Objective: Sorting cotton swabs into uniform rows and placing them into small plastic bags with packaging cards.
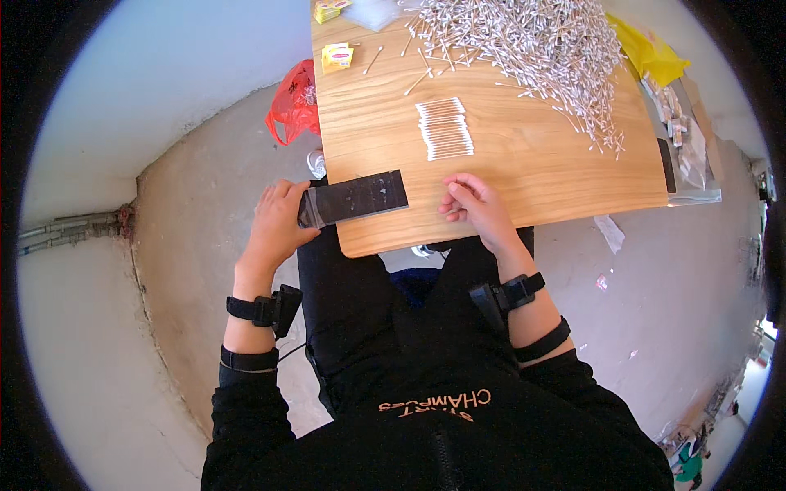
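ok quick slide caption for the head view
Seen from above: left hand grips a dark flat strip at a wooden table, right hand empty beside neat cotton swabs.

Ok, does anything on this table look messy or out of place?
The big heap of cotton swabs sprawls loosely, with strays scattered toward the neat stack. The dark flat pouch in the left hand overhangs the table edge.

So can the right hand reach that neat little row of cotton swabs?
Probably yes. The right hand rests on the wooden table just below the row of cotton swabs, and only bare tabletop lies between them.
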Available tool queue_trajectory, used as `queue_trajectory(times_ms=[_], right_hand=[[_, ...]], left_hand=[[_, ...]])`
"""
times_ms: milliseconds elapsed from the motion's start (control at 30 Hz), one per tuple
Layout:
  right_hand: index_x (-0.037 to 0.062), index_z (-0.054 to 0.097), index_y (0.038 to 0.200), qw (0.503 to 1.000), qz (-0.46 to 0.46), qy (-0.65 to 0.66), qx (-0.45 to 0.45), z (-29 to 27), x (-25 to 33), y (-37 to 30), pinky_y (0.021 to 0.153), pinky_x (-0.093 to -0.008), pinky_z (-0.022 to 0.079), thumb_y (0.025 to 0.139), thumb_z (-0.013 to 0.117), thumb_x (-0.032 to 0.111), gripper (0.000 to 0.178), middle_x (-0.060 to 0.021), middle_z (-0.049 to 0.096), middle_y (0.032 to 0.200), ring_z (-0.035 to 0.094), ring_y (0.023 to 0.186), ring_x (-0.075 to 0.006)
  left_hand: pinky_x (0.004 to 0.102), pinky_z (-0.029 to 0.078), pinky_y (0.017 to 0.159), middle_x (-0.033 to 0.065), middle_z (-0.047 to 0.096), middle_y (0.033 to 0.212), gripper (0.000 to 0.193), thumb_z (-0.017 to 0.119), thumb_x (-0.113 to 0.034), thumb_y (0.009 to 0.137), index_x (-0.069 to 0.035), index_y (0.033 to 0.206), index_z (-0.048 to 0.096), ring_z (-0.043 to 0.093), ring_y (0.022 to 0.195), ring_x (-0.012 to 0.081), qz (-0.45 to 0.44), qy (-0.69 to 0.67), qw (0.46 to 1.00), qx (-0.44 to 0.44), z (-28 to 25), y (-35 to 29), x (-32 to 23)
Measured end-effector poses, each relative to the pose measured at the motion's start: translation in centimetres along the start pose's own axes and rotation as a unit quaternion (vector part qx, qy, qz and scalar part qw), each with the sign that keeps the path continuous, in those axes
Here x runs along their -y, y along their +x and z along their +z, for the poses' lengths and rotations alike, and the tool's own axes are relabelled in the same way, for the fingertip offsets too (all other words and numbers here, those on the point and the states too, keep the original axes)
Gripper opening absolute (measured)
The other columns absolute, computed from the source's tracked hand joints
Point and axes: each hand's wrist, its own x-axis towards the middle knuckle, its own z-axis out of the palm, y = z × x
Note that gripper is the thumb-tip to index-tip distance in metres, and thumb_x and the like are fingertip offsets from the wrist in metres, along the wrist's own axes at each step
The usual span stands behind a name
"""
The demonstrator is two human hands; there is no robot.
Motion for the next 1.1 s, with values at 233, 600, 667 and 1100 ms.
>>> queue_trajectory(times_ms=[233, 600, 667, 1100], right_hand=[[0.0024, 0.056, 0.112, 1.000, -0.001, 0.011, 0.008, -0.2, -0.3, 0.2, 0.068, -0.0247, 0.052, 0.097, 0.054, 0.019, 0.023, -0.0050, 0.062, 0.085, 0.063, 0.078, -0.0125], [0.0025, 0.057, 0.111, 1.000, -0.009, 0.019, 0.016, -0.4, -0.4, 0.1, 0.069, -0.0259, 0.054, 0.097, 0.052, 0.018, 0.021, -0.0064, 0.062, 0.086, 0.064, 0.079, -0.0140], [0.0024, 0.057, 0.112, 0.999, -0.015, 0.021, 0.021, -0.4, -0.5, 0.2, 0.069, -0.0260, 0.054, 0.097, 0.052, 0.018, 0.022, -0.0066, 0.062, 0.086, 0.064, 0.079, -0.0140], [0.0051, 0.058, 0.095, 0.992, -0.026, 0.096, 0.077, -2.3, -0.6, -0.5, 0.054, -0.0237, 0.043, 0.099, 0.049, 0.027, 0.024, 0.0011, 0.052, 0.066, 0.052, 0.059, -0.0094]], left_hand=[[0.0479, 0.028, 0.111, 0.0137, 0.057, 0.114, 0.064, 0.080, -0.013, 0.060, -0.005, 0.118, 0.054, 0.051, 0.114, 0.0325, -0.001, 0.054, 0.998, 0.030, 0.5, 0.6, -0.2], [0.0405, 0.043, 0.094, 0.0143, 0.054, 0.110, 0.064, 0.082, -0.012, 0.058, -0.004, 0.115, 0.055, 0.050, 0.107, 0.0346, 0.030, 0.006, 1.000, -0.005, 1.2, 2.0, -4.0], [0.0405, 0.043, 0.094, 0.0139, 0.053, 0.109, 0.064, 0.083, -0.013, 0.057, -0.004, 0.115, 0.055, 0.050, 0.107, 0.0343, 0.037, 0.024, 0.999, -0.008, 1.7, 2.4, -4.5], [0.0517, 0.019, 0.113, 0.0187, 0.026, 0.150, 0.089, 0.074, -0.030, 0.074, 0.001, 0.143, 0.028, 0.022, 0.140, 0.0335, 0.078, 0.004, 0.986, -0.149, 9.3, 7.0, -14.6]])
